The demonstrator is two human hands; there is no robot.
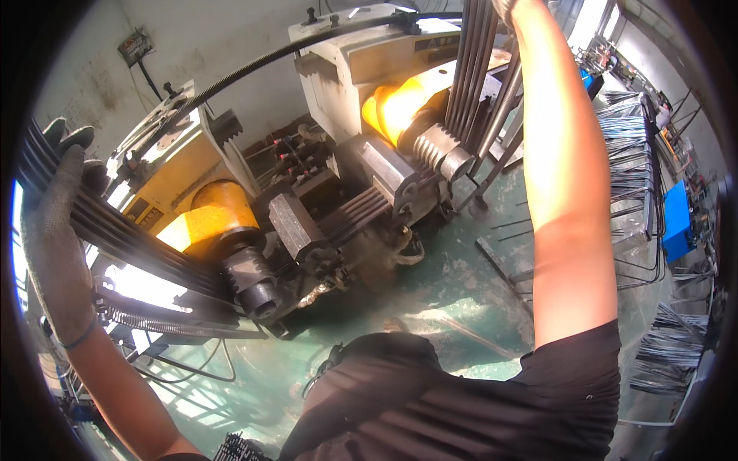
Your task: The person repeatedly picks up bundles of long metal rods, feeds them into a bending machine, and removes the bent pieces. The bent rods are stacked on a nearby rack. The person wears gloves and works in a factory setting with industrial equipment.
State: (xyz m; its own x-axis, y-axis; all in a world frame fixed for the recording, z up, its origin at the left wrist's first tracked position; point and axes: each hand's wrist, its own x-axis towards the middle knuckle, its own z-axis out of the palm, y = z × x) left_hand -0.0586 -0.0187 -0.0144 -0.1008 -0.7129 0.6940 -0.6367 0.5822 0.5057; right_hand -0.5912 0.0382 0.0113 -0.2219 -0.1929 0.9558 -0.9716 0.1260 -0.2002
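My left hand, in a grey knit glove, is closed around the left end of a bundle of dark steel rods. The bundle slopes down to the right into a bending machine, crosses its middle clamp, then turns up and runs off the top edge near the right bending head. My right arm reaches straight up along that raised end. Only a sliver of my gloved right hand shows at the top edge beside the rods, so its grip is hidden.
The machine has two yellow bending heads, cables and hoses, and stands on a green floor. Bent wire frames are stacked at the right, next to a blue box. More rods lie at the lower right.
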